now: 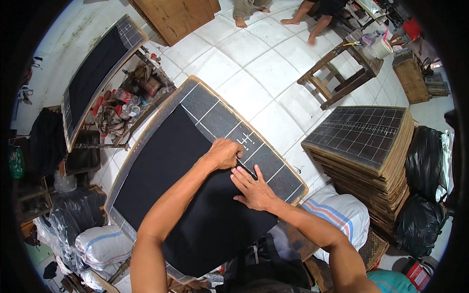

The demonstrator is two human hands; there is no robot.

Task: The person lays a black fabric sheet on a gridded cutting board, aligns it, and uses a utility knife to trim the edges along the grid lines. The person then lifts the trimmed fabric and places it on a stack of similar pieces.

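A dark board [217,112] with white grid lines and pale edges lies before me, with black fabric [156,176] spread over most of it. My left hand [223,155] has its fingers curled on the fabric's right edge, gripping it where it meets the grid. Just below and to its right, my right hand [251,189] presses on the fabric with fingers spread and extended. Some of the left fingertips are hidden.
Another fabric-covered board [93,73] rests on a cluttered stand at left. Stacked boards [356,136], white sacks [337,219] and black bags [422,161] are at right. A wooden stool [332,78] holds items. People's bare feet [293,22] show at the top.
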